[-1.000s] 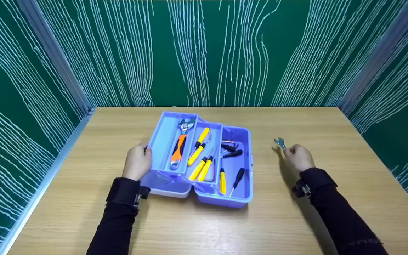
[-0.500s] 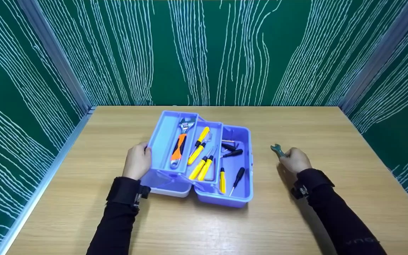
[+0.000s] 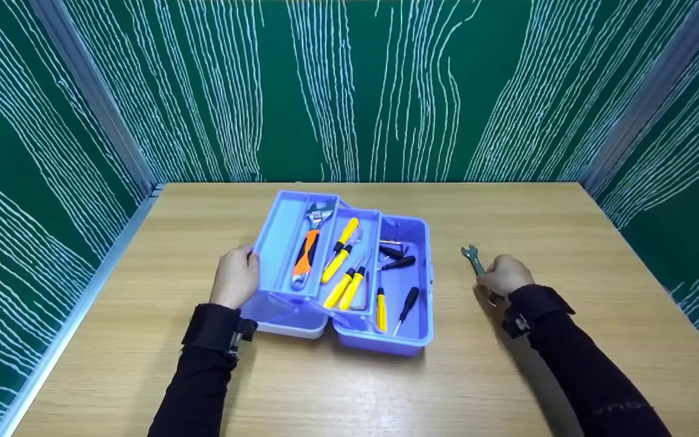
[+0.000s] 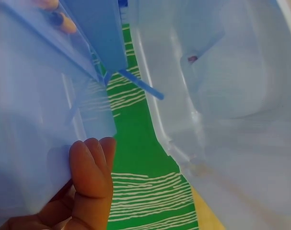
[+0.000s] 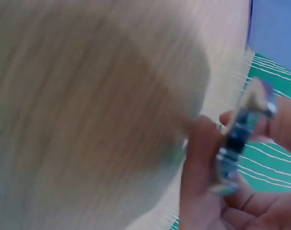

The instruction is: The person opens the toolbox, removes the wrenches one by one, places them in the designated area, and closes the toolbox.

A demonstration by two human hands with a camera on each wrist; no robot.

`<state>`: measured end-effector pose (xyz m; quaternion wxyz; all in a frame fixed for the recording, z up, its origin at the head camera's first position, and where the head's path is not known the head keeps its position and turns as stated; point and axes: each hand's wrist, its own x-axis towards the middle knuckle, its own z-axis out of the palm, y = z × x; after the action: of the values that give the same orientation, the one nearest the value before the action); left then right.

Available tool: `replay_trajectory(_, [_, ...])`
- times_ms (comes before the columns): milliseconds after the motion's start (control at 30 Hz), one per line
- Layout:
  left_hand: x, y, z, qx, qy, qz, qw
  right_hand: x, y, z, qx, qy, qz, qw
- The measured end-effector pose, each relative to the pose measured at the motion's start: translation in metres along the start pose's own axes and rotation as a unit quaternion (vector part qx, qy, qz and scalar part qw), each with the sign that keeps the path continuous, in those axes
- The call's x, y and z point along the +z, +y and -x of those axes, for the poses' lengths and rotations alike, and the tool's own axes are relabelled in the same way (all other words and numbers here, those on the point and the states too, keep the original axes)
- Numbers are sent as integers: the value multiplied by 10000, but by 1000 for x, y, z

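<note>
Hands are sitting on either side of the open blue toolbox (image 3: 407, 285), and the right hand (image 3: 503, 274) is the one doing the carrying: its fingers are curling round the lower end of a small blue-grey wrench (image 3: 472, 257), pinching it between thumb and fingertips (the right wrist view is showing this close up, though blurred). The wrench's long axis is running away from the person and leaning a little towards the toolbox, its open jaw end pointing up and forward, clear of the table (image 3: 568, 243). From this hand the toolbox's main compartment is lying to its left, near but not touching, with two black-handled screwdrivers and a yellow one inside.

Across from it, the left hand (image 3: 235, 278) is gripping the outer wall of the raised tray (image 3: 276, 243), fingers wrapping over its edge. That tray is holding an orange-handled adjustable wrench (image 3: 308, 252); the middle tray just beyond is carrying yellow-handled screwdrivers (image 3: 340, 243). The right hand is plainly the nearer one to the open compartment.
</note>
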<state>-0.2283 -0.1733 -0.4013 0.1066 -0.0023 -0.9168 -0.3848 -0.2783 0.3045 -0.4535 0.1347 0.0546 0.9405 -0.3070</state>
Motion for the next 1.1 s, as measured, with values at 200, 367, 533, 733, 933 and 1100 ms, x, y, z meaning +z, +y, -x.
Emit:
replay_trajectory(200, [0,0,0,-12,-40,28,10000,0,2,-1,168,-200,156,9995])
replay_trajectory(367, [0,-1,1,-7,-28,30,10000,-2,3,-1,105,-232,127,9996])
replay_trajectory(533, [1,-1,2,185,107,-14,9998,-3,1,0,142,-310,-52,9994])
replay_trajectory(733, [2,0,2,141,119,0,9998,1,-12,8,-296,347,139,9989])
replay_trajectory(933, [2,1,2,-9,31,23,10000,12,-36,17,-858,786,-748,9904])
replay_trajectory(1100, [2,0,1,-14,-1,26,10000,28,-53,22,-1259,666,-1266,9817])
